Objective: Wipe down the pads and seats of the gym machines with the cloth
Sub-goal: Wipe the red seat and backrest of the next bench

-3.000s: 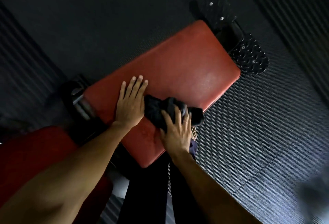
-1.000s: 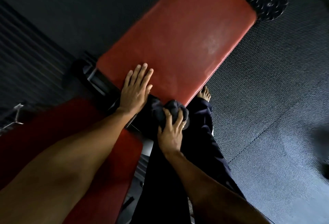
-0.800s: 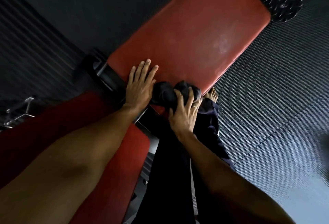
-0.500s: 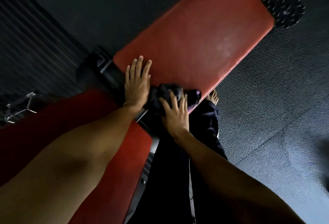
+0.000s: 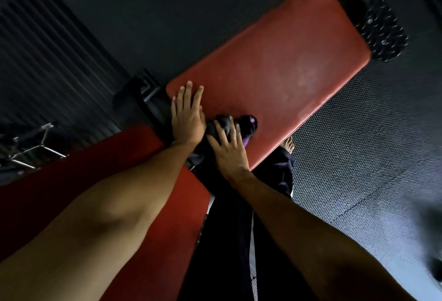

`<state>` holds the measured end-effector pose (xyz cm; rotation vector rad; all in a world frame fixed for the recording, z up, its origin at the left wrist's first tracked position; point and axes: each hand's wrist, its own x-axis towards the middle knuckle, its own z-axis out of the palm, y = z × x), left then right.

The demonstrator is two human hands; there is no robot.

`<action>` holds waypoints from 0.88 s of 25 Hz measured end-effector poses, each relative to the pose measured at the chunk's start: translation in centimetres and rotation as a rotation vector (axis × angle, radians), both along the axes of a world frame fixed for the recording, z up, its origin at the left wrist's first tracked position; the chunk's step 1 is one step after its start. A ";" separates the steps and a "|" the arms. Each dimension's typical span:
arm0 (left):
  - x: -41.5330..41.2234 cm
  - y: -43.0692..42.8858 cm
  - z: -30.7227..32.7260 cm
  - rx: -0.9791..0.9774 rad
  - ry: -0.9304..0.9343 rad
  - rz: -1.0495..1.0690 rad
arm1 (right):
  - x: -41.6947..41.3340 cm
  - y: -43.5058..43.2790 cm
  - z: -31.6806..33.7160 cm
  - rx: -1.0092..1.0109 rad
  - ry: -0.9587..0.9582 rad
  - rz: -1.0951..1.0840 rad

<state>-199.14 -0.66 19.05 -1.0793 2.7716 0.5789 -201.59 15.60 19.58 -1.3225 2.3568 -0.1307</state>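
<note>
Cloth [image 5: 241, 124]: dark, a purple patch showing, bunched into a wad on the near corner of the long red pad [image 5: 275, 68], close to its near end. Right hand [image 5: 228, 151] sits on top of it, fingers [image 5: 221, 130] bent over the wad and thumb tucked at its side, so it's grasping the cloth and pressing it onto the vinyl. Left hand [image 5: 187, 118] is just beside it, touching the wad, palm flat on the pad's end, fingers straight and together, holding nothing; looks like a brace. Handling guess: cloth is soft and light, will flop and unbunch, so grip the middle of the wad with the loose ends tucked under the palm. Pad looks firm and smooth, probably slick when damp. A second red pad [image 5: 95, 169] lies nearer, under the left forearm. Studded footplate [image 5: 382, 35] beyond the far end, dark rubber floor [image 5: 358, 133] all around, a bare foot [image 5: 289, 145] by the pad's edge.
</note>
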 end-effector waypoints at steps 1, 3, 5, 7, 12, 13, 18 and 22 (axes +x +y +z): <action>-0.1 0.3 0.1 -0.008 -0.001 0.014 | -0.3 1.8 0.0 -0.022 0.006 0.047; -0.3 0.6 0.1 0.011 -0.015 0.015 | -1.1 5.1 0.3 -0.014 0.007 0.069; -0.2 0.8 0.1 0.017 -0.023 0.015 | -1.5 6.3 0.8 0.050 -0.015 0.044; -0.3 0.7 0.1 0.017 -0.010 0.027 | -2.0 4.3 0.9 0.069 -0.035 -0.038; -1.1 0.1 0.2 0.004 -0.008 0.098 | -7.0 -5.0 0.2 0.040 -0.084 -0.141; -1.3 -0.2 0.4 0.006 -0.007 0.119 | -7.6 -5.5 0.2 0.049 -0.076 -0.112; -1.5 -0.1 1.3 0.050 -0.035 0.089 | -8.3 -4.6 1.7 0.090 -0.082 -0.093; -1.3 -0.7 3.2 0.107 -0.083 0.109 | -10.7 -4.2 5.4 0.217 -0.167 -0.102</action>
